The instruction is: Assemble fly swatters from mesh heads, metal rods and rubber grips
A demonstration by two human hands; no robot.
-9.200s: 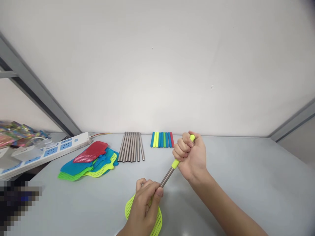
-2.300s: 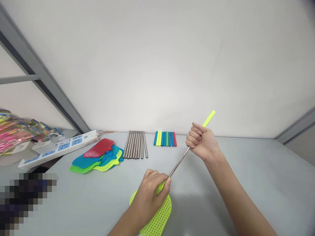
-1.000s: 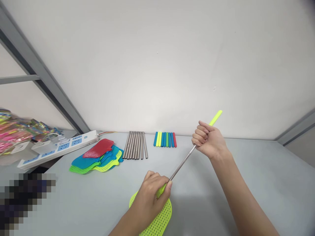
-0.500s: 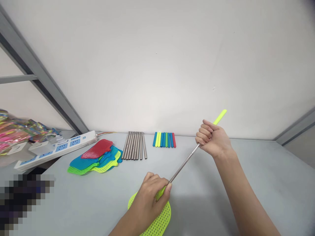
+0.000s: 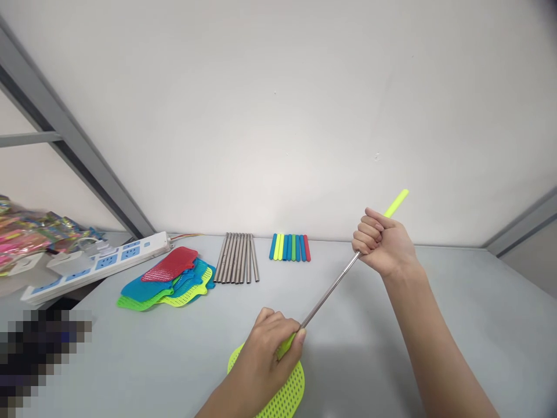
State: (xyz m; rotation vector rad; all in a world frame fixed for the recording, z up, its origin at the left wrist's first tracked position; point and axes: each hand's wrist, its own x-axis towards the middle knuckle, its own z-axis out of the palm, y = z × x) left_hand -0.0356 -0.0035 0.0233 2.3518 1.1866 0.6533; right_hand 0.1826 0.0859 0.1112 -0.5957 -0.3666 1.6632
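A telescopic fly swatter slants across the front of the table, with a yellow-green perforated head point(image 5: 289, 392), a thin metal rod point(image 5: 326, 293) and a yellow handle grip point(image 5: 398, 201). My left hand point(image 5: 272, 345) pinches the neck of the head, where the rod enters it, and covers part of the mesh. My right hand point(image 5: 383, 241) is a fist wrapped round the handle end, higher up and to the right. The yellow grip sticks out above that fist, and a thinner section of rod comes out below it.
Behind lie a row of metal rods point(image 5: 237, 258) and a row of coloured grips point(image 5: 289, 247). Left of them is a pile of swatter heads point(image 5: 169, 276). A white power strip point(image 5: 150, 247) with plugs and plastic-wrapped items point(image 5: 39, 226) occupies the far left. A wall rises behind the table.
My right hand has moved slightly up and right with the handle, away from my left hand. The left hand keeps its hold on the head's neck and has barely shifted.
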